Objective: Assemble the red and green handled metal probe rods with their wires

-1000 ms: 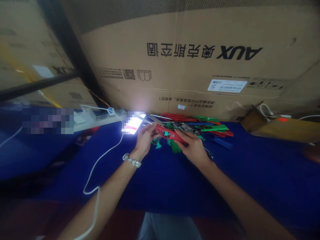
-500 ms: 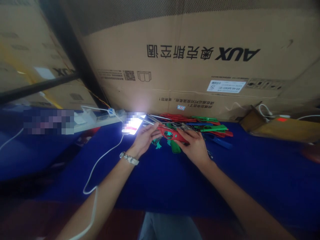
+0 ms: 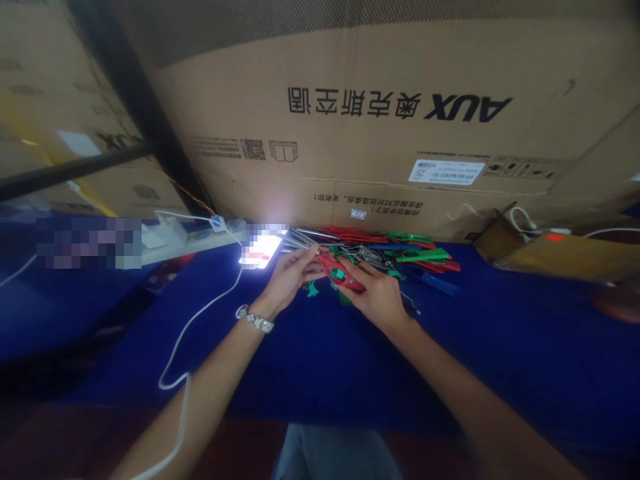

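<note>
Gripping a red casing that shows teal inside are the left hand and the right hand.

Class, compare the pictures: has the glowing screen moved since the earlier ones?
No: the glowing screen keeps its place relative to the carton behind it; the whole view shifted slightly.

Place: likely workshop | Signs: pile of coloured parts, blue worktable, power strip, AUX carton

I note, over remote feed: silvery linked band, left wrist; muted blue-grey trousers on legs.
</note>
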Available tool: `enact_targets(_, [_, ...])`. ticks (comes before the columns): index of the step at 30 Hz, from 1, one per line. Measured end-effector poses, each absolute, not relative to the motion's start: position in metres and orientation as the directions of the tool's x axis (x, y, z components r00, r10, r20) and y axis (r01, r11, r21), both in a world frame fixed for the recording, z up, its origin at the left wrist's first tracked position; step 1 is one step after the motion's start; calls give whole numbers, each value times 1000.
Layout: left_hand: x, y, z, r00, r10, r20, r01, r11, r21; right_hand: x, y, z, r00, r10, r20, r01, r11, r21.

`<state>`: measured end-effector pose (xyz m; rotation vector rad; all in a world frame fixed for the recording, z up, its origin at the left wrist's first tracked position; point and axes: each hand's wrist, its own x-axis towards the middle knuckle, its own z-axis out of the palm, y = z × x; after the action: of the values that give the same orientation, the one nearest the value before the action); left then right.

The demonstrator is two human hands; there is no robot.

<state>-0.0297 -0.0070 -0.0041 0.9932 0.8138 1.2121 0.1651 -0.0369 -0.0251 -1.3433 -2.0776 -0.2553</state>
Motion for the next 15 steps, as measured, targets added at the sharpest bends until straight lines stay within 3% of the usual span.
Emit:
enact_targets(5, [-33,-7,-2,187,980,60,-307,0,952,165,-37,-28,-245,732,636,873,451,-183])
enact_targets(15, [-32,-7,2,99,995,-9,-364,45,930,165,-37,-30,-235,723,650,876,447,-181])
